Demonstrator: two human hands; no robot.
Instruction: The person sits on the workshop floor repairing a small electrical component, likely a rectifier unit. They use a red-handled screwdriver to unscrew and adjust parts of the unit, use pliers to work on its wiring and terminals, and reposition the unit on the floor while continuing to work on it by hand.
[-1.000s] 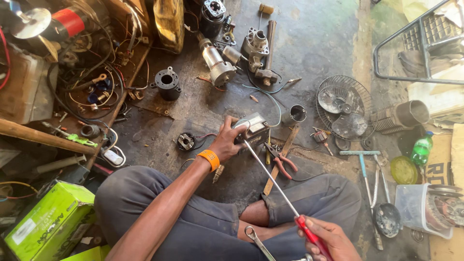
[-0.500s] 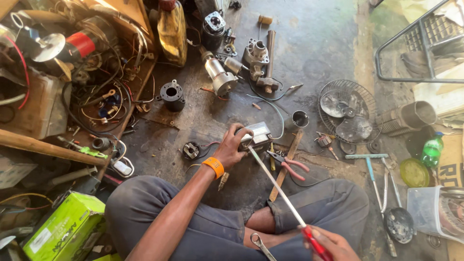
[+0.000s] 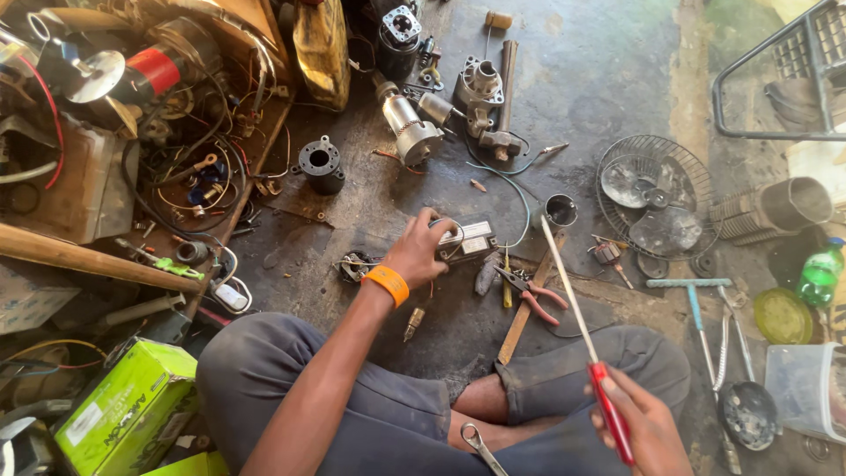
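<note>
My left hand (image 3: 421, 247), with an orange wristband, rests on a small grey rectangular metal part (image 3: 469, 239) on the dirty floor, fingers curled over its left end. My right hand (image 3: 636, 421) grips the red handle of a long screwdriver (image 3: 573, 304). Its thin shaft points up and away, with the tip lifted clear of the metal part, near a small tin cup (image 3: 560, 210). Red-handled pliers (image 3: 531, 293) and a yellow-handled tool (image 3: 506, 284) lie just right of the part. A spanner (image 3: 480, 448) lies on my lap.
Motor parts (image 3: 410, 128) and a black round housing (image 3: 320, 165) lie farther off. A fan guard with blades (image 3: 656, 196) sits to the right, a green bottle (image 3: 820, 271) and a plastic tub (image 3: 806, 388) beyond. Tangled wires and a green box (image 3: 123, 407) crowd the left.
The screwdriver tip has swung right, away from the metal part under my left hand. My right hand has risen into fuller view. The camera has shifted a little.
</note>
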